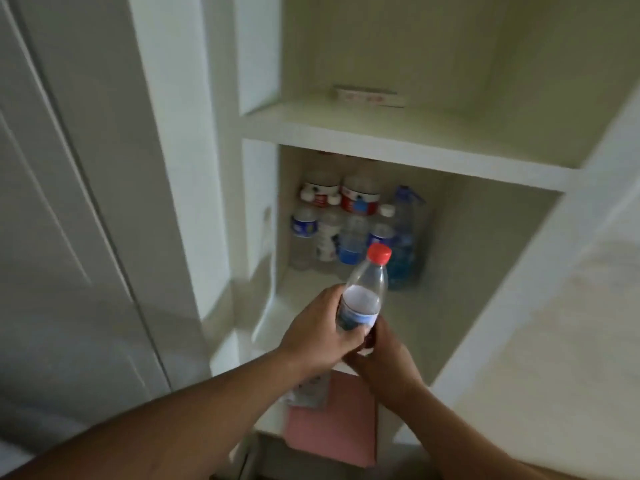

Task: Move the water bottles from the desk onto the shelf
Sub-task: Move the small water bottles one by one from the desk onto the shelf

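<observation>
A clear water bottle (365, 292) with a red cap and a blue-white label is held upright, slightly tilted, in front of the lower shelf compartment (311, 292). My left hand (318, 330) grips its body from the left. My right hand (384, 362) holds its base from below and the right; the bottom of the bottle is hidden by the fingers. Several water bottles (346, 223) stand in rows at the back of that compartment, some with red labels, some blue, and a tall blue-tinted one at the right.
The shelf board above (398, 143) carries a flat small box (369, 95) near the back. A pink sheet (332, 420) and a small packet lie on the level below my hands. A white door panel fills the left side, a pale wall the right.
</observation>
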A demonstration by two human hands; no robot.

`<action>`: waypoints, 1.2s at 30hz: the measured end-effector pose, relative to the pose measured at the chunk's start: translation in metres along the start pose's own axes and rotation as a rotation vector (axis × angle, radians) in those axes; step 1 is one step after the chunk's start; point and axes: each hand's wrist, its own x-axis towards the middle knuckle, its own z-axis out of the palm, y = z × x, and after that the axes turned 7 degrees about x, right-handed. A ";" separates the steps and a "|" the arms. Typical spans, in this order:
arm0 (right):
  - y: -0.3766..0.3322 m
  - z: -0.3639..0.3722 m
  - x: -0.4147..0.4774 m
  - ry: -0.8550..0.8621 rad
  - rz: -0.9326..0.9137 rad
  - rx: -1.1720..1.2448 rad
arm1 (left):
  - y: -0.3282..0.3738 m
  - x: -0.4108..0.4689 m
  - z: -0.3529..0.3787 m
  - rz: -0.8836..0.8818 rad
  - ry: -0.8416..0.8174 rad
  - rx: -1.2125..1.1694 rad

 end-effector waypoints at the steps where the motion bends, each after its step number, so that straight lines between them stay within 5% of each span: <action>1: -0.001 0.011 0.020 0.011 0.022 -0.001 | -0.013 0.010 -0.002 -0.023 0.036 0.012; 13: 0.015 0.119 0.170 0.064 0.159 0.165 | -0.121 0.084 0.030 -0.331 0.368 -0.002; 30: 0.018 0.135 0.195 -0.004 0.032 -0.050 | -0.130 0.089 0.054 -0.356 0.500 -0.130; 36: 0.001 0.121 0.176 0.039 0.121 0.290 | -0.127 0.085 0.052 -0.402 0.466 -0.103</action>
